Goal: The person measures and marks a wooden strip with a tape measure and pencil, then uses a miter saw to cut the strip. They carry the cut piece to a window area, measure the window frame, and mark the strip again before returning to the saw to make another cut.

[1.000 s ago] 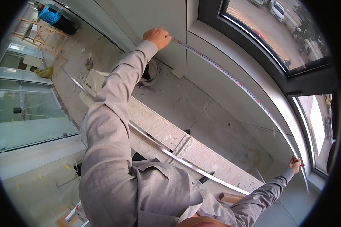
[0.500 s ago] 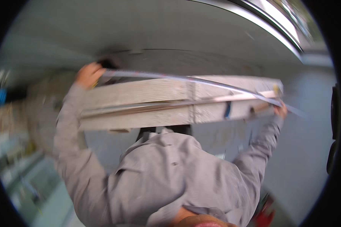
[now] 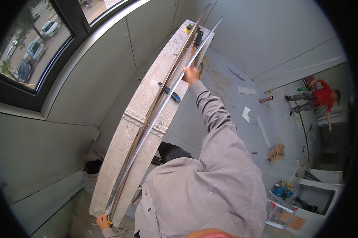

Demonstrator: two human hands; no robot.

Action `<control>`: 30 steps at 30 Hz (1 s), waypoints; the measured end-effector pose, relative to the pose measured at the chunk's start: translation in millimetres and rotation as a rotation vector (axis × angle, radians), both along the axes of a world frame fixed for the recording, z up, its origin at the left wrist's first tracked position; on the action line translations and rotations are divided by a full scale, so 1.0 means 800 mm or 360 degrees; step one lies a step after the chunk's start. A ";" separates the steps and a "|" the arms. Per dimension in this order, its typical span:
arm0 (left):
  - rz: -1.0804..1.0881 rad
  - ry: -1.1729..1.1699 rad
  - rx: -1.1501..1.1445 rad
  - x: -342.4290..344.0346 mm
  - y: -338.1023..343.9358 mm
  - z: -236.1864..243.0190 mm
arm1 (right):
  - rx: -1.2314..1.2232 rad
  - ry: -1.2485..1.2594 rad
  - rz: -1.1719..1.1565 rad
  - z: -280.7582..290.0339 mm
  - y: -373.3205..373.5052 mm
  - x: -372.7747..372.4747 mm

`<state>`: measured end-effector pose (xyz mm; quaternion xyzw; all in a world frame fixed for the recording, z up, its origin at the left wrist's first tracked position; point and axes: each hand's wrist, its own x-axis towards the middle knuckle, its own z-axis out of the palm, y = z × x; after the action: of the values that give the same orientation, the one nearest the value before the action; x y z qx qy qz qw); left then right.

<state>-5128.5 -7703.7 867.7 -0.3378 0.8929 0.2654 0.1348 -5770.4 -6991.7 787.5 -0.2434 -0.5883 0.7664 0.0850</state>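
Observation:
A tape measure (image 3: 155, 118) is pulled out along a pale, rough-topped wooden bench (image 3: 121, 139). At the bench's near end, my left hand (image 3: 103, 222) is closed at the tape's yellow case. Farther up, my right hand (image 3: 191, 74) grips the silvery blade, whose free end reaches beyond it toward the far end. Beside the tape lies a long, thin strip (image 3: 182, 52), running lengthwise and sticking out past the bench. A blue utility knife (image 3: 173, 94) rests near my right hand. Close to the far end are a yellow roll (image 3: 189, 29) and a dark tool (image 3: 198, 37).
A window (image 3: 32, 47) and grey wall panels flank the bench on the left. On the right, a person in red (image 3: 324, 95) is at a distance, with cardboard (image 3: 276, 152) and white offcuts on the floor. A small ladder (image 3: 281, 213) stands at lower right.
My view has turned, so the bench now runs from lower left to upper right. The tape, earlier raised at an angle across the bench, now lies lengthwise along the strip.

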 end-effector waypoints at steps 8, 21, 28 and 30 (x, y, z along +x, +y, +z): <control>0.0184 -0.0033 0.0074 -0.042 0.054 -0.003 | 0.0651 0.0044 0.0192 -0.018 0.007 -0.145; 0.0292 -0.0051 0.0216 -0.142 0.133 -0.014 | 0.1596 -0.0382 -0.0036 -0.059 0.057 -0.301; 0.0342 -0.0035 0.0244 -0.167 0.131 -0.027 | 0.1490 -0.0495 -0.0094 -0.095 0.086 -0.328; 0.0373 -0.0037 0.0234 -0.167 0.130 -0.023 | 0.1577 -0.0512 -0.0092 -0.086 0.070 -0.320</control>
<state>-5262.0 -7600.0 849.4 -0.4320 0.8239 0.3400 0.1375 -6026.3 -6935.7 718.4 -0.3047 -0.8792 0.3463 0.1195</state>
